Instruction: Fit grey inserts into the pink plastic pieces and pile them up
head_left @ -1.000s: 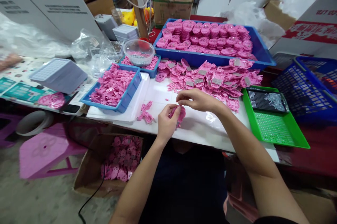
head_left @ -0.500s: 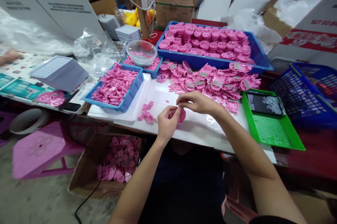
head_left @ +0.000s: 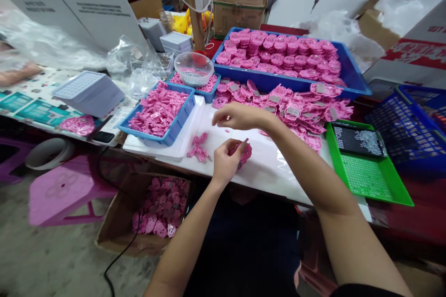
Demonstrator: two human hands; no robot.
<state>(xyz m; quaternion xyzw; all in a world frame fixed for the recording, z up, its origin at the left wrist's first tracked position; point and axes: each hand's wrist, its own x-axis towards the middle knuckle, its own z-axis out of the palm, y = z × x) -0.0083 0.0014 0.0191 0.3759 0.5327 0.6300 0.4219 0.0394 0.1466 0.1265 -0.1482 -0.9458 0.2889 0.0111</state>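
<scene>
My left hand (head_left: pixel 225 160) is closed around a flat pink plastic piece (head_left: pixel 245 154) with a scalloped edge, just above the white work surface's front part. A thin pink bit sticks up by the thumb. Farther back, my right hand (head_left: pixel 235 115) hangs palm down with bent fingers, over the spot of the small loose pink bits. Its fingertips are mostly hidden, so whether they grip anything is unclear. One small pink bit (head_left: pixel 227 130) lies just below it. Left of my left hand lies a little heap of pink parts (head_left: pixel 199 147).
A heap of pink pieces with grey plates (head_left: pixel 291 106) lies before a large blue tray (head_left: pixel 351 74) of stacked pink pieces. Left stand a blue bin (head_left: pixel 163 139) of pink parts and a clear bowl (head_left: pixel 193 69). A green tray (head_left: pixel 393 185) is at right.
My right hand has left the piece in my left hand and moved back and left over the small pink bits. My left hand still holds the pink piece. The view has shifted slightly.
</scene>
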